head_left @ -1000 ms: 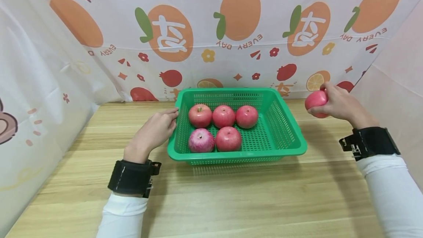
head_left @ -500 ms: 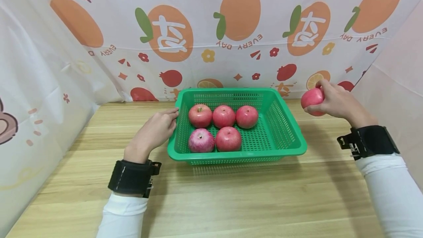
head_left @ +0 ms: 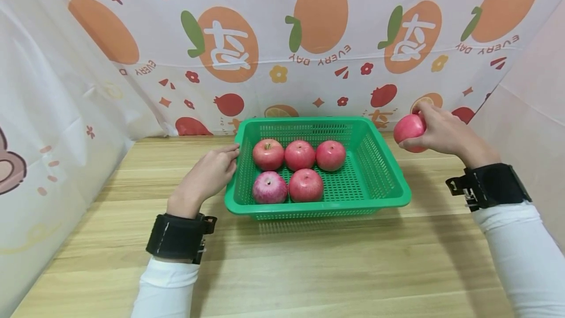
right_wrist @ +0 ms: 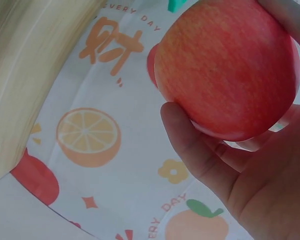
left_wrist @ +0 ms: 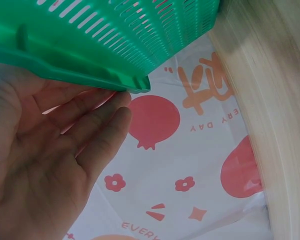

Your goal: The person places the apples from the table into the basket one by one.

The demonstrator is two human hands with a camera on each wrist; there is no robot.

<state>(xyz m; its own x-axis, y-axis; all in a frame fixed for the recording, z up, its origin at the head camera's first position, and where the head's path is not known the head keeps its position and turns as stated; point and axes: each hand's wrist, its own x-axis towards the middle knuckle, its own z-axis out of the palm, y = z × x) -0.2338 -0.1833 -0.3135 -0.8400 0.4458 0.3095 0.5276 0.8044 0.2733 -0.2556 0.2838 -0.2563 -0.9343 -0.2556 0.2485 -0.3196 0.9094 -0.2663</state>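
A red apple (head_left: 410, 132) is held up off the wooden table in my right hand (head_left: 446, 131), to the right of the green basket (head_left: 318, 205). In the right wrist view, fingers and thumb curve round the apple (right_wrist: 230, 70). My left hand (head_left: 205, 178) is at the basket's left rim. Seen in the left wrist view, its fairly straight fingers (left_wrist: 107, 130) touch the rim (left_wrist: 85, 77) from outside and below. Several apples sit in the basket: a back row with a yellowish-red apple (head_left: 268, 154) at its left, and a purplish apple (head_left: 269, 187) in front.
The basket stands on a wooden table (head_left: 309, 264), and its right part shows bare mesh floor. A white fruit-print curtain (head_left: 273, 28) hangs close behind it. More white cloth (head_left: 57, 92) borders the left side, and a pale sheet (head_left: 529, 126) the right.
My right hand has moved a little to the left with the apple, toward the basket's right end. The left hand, the basket and the apples in it look unmoved.
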